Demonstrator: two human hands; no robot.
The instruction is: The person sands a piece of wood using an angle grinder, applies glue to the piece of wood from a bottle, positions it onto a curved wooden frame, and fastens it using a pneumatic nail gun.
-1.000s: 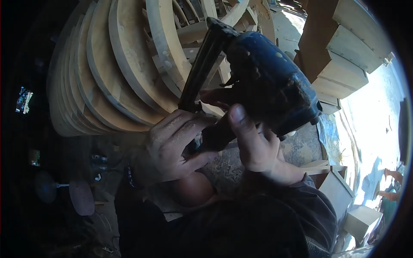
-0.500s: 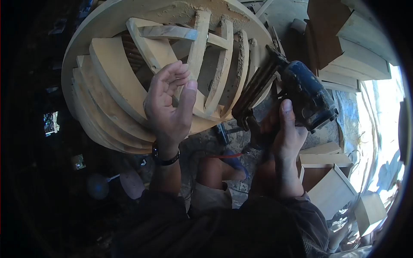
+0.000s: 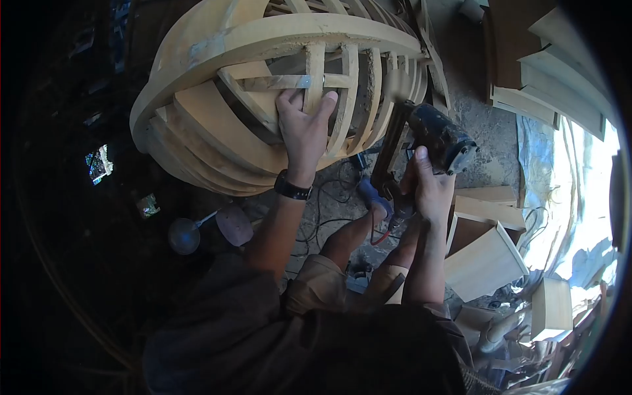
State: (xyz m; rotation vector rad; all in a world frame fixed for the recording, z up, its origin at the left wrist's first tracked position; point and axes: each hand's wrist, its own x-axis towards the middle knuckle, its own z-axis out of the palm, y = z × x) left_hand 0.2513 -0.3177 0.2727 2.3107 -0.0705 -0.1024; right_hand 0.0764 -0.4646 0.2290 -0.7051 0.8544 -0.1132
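Note:
My left hand (image 3: 305, 128), with a dark watch on its wrist, grips a slat (image 3: 315, 72) of a large round wooden frame (image 3: 224, 43); its thumb lies on the near side and some fingertips are hidden behind the wood. A short crosspiece (image 3: 276, 82) with a bluish patch meets that slat just above the fingers. My right hand (image 3: 429, 187) is closed around the handle of a dark blue nail gun (image 3: 440, 135), held upright at the right side of the frame. A red hose (image 3: 376, 238) hangs from the grip.
Pale wooden boxes (image 3: 484, 260) stand on the floor at the right, with another small block-like box (image 3: 552, 309) lower down. Stacked wooden panels (image 3: 546, 85) fill the upper right. Dark cables (image 3: 319, 209) lie near my feet. A round-bladed fan-like object (image 3: 184, 236) is at the lower left.
My left hand first let go of the nail gun, then moved up and right onto the slat. The nail gun moved right with my right hand, and the round frame came into fuller view.

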